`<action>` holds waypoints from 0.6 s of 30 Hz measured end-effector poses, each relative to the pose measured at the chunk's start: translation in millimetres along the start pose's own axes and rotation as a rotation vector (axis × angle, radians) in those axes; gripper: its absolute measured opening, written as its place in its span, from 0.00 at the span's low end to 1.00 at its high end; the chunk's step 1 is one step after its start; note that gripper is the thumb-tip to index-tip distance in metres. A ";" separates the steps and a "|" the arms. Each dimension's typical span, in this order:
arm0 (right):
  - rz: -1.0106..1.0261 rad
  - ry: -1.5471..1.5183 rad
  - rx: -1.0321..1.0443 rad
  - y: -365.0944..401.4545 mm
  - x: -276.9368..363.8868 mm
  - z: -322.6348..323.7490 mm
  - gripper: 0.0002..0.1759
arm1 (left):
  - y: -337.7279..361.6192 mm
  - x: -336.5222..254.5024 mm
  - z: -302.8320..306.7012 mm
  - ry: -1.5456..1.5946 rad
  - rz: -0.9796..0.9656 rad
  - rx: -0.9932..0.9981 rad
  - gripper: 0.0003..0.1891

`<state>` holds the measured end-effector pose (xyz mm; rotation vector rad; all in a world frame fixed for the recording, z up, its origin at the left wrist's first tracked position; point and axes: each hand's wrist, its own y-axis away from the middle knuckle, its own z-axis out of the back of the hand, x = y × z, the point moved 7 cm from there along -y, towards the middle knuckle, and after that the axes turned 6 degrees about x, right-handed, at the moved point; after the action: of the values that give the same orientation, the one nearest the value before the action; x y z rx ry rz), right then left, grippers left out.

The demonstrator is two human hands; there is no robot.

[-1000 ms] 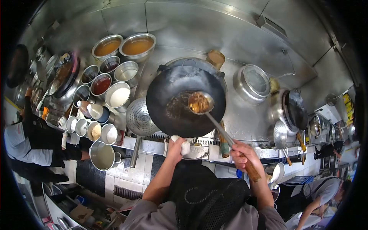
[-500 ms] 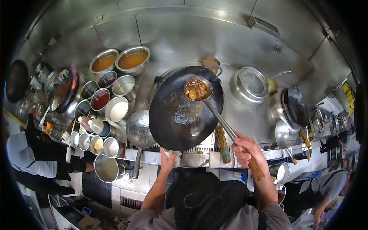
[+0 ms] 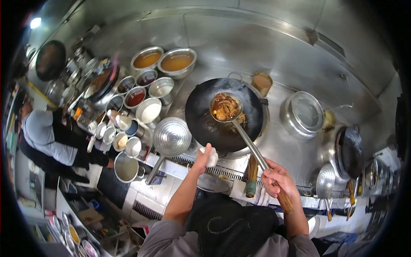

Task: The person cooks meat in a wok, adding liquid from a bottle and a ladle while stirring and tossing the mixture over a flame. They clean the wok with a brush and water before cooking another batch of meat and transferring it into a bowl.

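Observation:
My right hand (image 3: 277, 178) is closed around the handle of a long steel ladle (image 3: 248, 140) with a wooden grip. The ladle's bowl is over the black wok (image 3: 205, 133), filled with brown, sauce-coated food (image 3: 226, 108). More of this food lies in the wok, partly hidden by the bowl. My left hand (image 3: 203, 160) is closed on a folded white cloth (image 3: 212, 158) at the wok's near edge. The wok sits level on the stove.
A perforated strainer (image 3: 172, 136) lies to the left, beside several seasoning pots (image 3: 148, 110). Two bowls of amber liquid (image 3: 177, 61) stand behind them. On the right are a steel pot (image 3: 302, 115) and another wok (image 3: 352, 147). A bamboo brush (image 3: 252, 176) lies at the front edge.
The wok has gone from tilted up towards me to level on the stove. The filled ladle remains over it. My view has turned and shifted.

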<state>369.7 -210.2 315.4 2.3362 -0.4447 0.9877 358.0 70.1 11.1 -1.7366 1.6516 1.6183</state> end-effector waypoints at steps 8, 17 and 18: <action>-0.358 0.294 0.188 -25.7 -5.3 14.9 0.38 | 189.9 16.2 88.4 0.031 -0.153 -0.353 0.23; -0.815 0.547 0.906 -76.2 -110.1 -100.9 0.42 | 420.9 180.8 137.5 0.055 0.002 -0.916 0.54; -0.914 0.593 0.971 -68.7 -125.2 -128.4 0.40 | 443.1 196.9 134.5 0.101 -0.021 -0.963 0.54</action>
<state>248.9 -67.4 272.0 2.3031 1.4855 1.4492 -123.5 -75.7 18.6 -2.2127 0.8756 2.5925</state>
